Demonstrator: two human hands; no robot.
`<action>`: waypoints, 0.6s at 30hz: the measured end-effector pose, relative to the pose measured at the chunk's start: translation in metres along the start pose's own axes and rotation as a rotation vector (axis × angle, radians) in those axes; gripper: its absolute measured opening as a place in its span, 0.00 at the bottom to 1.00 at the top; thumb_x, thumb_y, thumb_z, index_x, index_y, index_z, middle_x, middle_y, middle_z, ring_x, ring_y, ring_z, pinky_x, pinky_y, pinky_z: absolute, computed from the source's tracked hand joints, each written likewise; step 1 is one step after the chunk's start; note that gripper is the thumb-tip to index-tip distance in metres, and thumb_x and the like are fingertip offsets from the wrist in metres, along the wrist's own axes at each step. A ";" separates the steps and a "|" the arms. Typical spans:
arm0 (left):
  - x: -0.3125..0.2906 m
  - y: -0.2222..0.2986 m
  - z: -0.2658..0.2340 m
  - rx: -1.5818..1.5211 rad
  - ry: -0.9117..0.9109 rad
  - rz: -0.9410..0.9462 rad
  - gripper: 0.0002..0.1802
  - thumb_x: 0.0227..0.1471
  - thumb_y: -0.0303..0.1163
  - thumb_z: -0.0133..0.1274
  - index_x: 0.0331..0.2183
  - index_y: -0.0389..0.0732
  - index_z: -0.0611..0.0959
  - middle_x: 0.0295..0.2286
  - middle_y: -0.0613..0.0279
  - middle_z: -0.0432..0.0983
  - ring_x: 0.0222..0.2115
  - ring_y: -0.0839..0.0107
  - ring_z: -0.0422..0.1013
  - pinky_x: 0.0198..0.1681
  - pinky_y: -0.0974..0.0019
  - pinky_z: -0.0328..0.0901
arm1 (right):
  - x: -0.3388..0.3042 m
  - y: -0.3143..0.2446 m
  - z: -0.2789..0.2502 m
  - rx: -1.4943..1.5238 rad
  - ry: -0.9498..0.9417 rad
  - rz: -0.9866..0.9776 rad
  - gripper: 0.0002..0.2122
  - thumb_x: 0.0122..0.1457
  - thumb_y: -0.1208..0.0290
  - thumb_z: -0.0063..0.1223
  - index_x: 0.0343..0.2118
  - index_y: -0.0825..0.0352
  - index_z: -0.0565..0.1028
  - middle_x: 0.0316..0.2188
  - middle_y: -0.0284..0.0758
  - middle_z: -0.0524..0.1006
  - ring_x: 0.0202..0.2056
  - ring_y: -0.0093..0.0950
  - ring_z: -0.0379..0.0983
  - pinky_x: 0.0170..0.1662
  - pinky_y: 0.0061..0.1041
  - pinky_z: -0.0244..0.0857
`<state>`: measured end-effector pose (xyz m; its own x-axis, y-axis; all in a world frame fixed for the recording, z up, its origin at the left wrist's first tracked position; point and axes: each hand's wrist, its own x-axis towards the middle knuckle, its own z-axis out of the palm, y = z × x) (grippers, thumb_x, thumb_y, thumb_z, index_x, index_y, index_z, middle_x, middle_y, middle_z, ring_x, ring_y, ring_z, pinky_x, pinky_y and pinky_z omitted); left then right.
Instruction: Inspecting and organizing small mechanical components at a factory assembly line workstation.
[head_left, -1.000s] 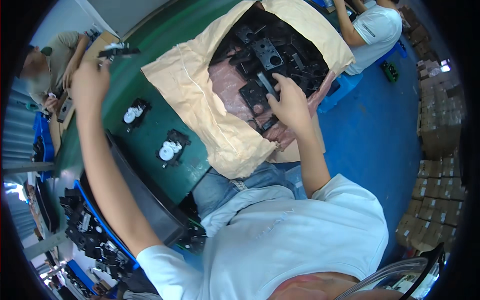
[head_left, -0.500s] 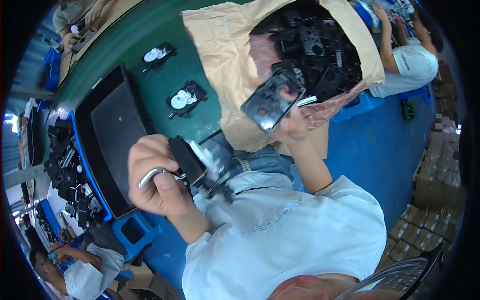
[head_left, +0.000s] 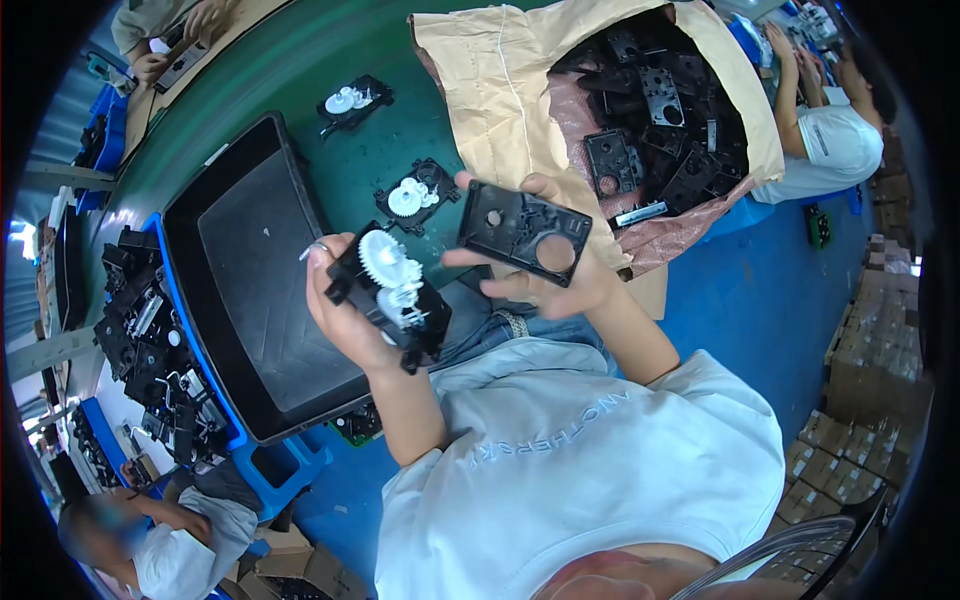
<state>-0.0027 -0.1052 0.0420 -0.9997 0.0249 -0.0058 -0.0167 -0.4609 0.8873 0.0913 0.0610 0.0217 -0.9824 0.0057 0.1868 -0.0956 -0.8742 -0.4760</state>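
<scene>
My left hand (head_left: 348, 322) grips a black plastic housing (head_left: 425, 325) with white gears (head_left: 388, 262) on its face. A curved silver metal piece (head_left: 313, 250) shows at its fingertips. Just to the right, my right hand (head_left: 565, 285) holds a flat black plastic cover (head_left: 520, 232) with round holes, its fingers spread around the edges. The two parts are close but apart. Beyond them on the green table lie two similar black gear assemblies, a nearer one (head_left: 418, 195) and a farther one (head_left: 355, 100), both with white gears up.
A black tray (head_left: 255, 250) stands left of my hands. At the right, an open paper sack (head_left: 500, 90) holds several black plastic parts (head_left: 660, 95). More black parts (head_left: 150, 340) are heaped far left. Other people work nearby; a blue stool (head_left: 280, 465) stands below the tray.
The geared housing has turned, so its white gears now face up, and my left hand has moved right and up. The cover has come left from the sack's mouth, toward the housing.
</scene>
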 end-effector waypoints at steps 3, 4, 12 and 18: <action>0.002 -0.004 -0.006 0.051 -0.025 -0.005 0.16 0.64 0.41 0.41 0.30 0.41 0.73 0.27 0.64 0.68 0.28 0.77 0.63 0.36 0.73 0.59 | 0.006 0.008 -0.002 0.143 -0.098 -0.082 0.26 0.51 0.77 0.58 0.51 0.55 0.59 0.67 0.45 0.45 0.62 0.52 0.56 0.59 0.53 0.61; 0.002 -0.007 -0.008 0.066 -0.029 -0.003 0.16 0.64 0.42 0.40 0.31 0.41 0.74 0.27 0.64 0.68 0.27 0.77 0.63 0.36 0.73 0.59 | 0.007 0.010 -0.002 0.130 -0.063 -0.098 0.23 0.52 0.75 0.56 0.50 0.54 0.60 0.68 0.45 0.42 0.63 0.53 0.53 0.60 0.53 0.60; -0.009 -0.011 0.008 0.210 0.073 -0.105 0.16 0.64 0.41 0.41 0.28 0.41 0.73 0.24 0.67 0.67 0.24 0.80 0.60 0.31 0.75 0.57 | 0.014 0.038 0.004 -0.611 0.063 -0.277 0.14 0.58 0.61 0.46 0.46 0.53 0.61 0.68 0.47 0.41 0.65 0.55 0.48 0.61 0.52 0.57; -0.008 -0.017 0.010 0.308 0.023 0.099 0.18 0.64 0.41 0.41 0.25 0.42 0.72 0.19 0.70 0.64 0.18 0.83 0.56 0.23 0.77 0.53 | 0.018 0.044 0.001 -0.748 -0.036 -0.381 0.15 0.59 0.67 0.44 0.49 0.61 0.62 0.66 0.48 0.46 0.62 0.49 0.54 0.62 0.49 0.51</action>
<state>0.0056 -0.0886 0.0320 -0.9964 -0.0281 0.0803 0.0839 -0.1695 0.9820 0.0699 0.0225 0.0053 -0.8569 0.2090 0.4712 -0.5134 -0.2628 -0.8169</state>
